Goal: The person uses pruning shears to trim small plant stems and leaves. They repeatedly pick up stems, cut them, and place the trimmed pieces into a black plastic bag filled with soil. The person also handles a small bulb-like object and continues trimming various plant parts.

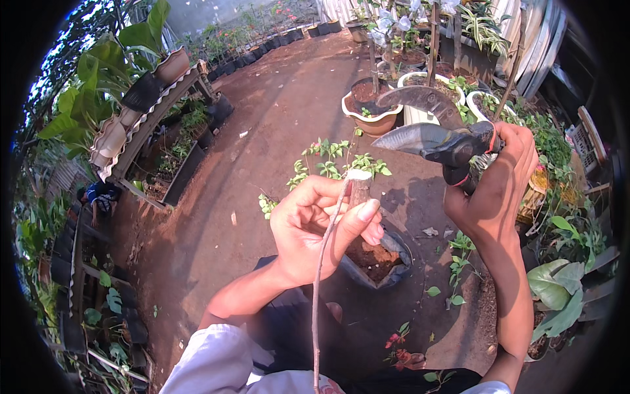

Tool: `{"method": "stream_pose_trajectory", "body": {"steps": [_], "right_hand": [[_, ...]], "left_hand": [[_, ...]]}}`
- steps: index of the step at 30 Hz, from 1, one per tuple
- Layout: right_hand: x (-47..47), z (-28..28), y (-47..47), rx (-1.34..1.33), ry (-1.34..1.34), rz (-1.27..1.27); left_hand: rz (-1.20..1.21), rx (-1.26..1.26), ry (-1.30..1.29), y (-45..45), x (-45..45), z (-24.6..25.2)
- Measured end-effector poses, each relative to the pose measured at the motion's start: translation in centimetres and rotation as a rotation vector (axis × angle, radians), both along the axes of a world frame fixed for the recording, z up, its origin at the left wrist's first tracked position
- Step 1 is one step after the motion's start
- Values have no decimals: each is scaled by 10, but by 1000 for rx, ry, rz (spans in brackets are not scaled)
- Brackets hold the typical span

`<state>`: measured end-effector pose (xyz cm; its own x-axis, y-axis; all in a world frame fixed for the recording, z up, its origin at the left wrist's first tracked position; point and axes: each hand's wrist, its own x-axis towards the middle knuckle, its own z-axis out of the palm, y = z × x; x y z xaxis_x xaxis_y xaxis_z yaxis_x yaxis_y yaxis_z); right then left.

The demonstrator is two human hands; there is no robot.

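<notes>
My left hand [325, 226] pinches a thick woody stem [361, 189] just under its pale, flat-cut top. A long thin twig [320, 276] runs past my thumb down towards my lap. Bypass pruning shears [455, 143] are gripped in my right hand [492, 182], raised to the right of the stem. Their blades are spread apart, with nothing between them. Below my left hand stands a black plastic grow bag [408, 258] of reddish soil; my fingers hide whether the stem rises from it. Leafy shoots [327, 155] show just beyond the stem.
Potted plants with pale rims [376, 123] stand ahead on the right. At left, a plant bench [157, 111] carries large-leaved pots. Another person [101, 194] is low down at the far left. Cut sprigs [460, 268] and red flowers [408, 358] lie on the dirt ground [206, 236].
</notes>
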<state>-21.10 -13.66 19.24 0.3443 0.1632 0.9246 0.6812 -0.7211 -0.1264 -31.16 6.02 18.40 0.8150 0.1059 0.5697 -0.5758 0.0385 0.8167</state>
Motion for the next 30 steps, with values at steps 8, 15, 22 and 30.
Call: {"method": "stream_pose_trajectory", "body": {"steps": [8, 15, 22, 30], "right_hand": [[-32, 0, 2, -216, 222, 124], [-27, -8, 2, -239, 200, 125], [-23, -14, 2, -261, 208, 90], [-32, -22, 5, -272, 345, 145]], "left_hand": [[1, -84, -17, 5, 4, 4], [-35, -44, -23, 11, 3, 3], [-128, -19, -43, 10, 5, 2], [-58, 137, -140, 21, 5, -9]]}}
